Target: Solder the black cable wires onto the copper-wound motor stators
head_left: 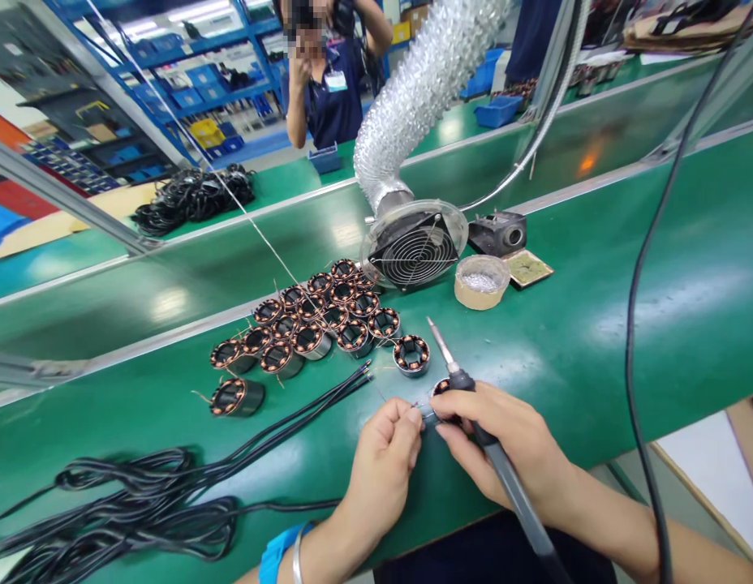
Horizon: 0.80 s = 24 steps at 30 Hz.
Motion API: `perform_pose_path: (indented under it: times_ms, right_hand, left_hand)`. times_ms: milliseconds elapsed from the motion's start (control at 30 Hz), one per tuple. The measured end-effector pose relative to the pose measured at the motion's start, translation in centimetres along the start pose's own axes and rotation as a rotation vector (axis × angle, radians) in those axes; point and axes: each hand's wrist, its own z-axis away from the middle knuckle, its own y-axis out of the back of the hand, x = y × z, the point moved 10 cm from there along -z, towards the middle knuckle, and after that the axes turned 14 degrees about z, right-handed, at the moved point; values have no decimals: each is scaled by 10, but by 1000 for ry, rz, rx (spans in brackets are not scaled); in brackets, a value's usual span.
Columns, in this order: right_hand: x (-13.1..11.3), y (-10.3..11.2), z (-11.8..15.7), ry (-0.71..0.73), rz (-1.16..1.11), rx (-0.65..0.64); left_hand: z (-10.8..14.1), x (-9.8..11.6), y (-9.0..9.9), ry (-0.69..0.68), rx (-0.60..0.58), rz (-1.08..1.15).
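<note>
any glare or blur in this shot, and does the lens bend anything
Head view: overhead lights leave pale glare patches on the green bench, one orange near the far strip; straight bench edges and the rails bow, a wide-lens distortion; the left hand, the right hand holding the soldering iron, and the copper coils are fairly sharp; the far shelves look softer, and the person's face behind is blurred out.

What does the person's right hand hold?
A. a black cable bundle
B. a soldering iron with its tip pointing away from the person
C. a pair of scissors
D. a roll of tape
B: the right hand grips a soldering iron whose metal tip points up and away, above the small coil part that both hands meet at.
</note>
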Motion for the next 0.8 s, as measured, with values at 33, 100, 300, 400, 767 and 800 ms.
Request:
perform_pose_path:
  times_ms: [33,100,300,400,767,800]
  right_hand:
    - [2,-2,-1,-14,1,30]
    - [10,-2,-1,-61,14,110]
    - [11,3,3,11,20,174]
    - [12,1,2,2,2,118]
    - [13,35,5,-99,-79,44]
    - [14,41,6,-117,-95,35]
  left_hand:
    - [0,0,0,-3,4,8]
    - [0,0,-1,-10,18,19]
    - [-2,6,-6,-53,38,2]
    - [-2,8,-7,-77,29,-45]
    - [-2,20,-10,-134,34,-204]
    - [-2,20,-10,-137,35,-217]
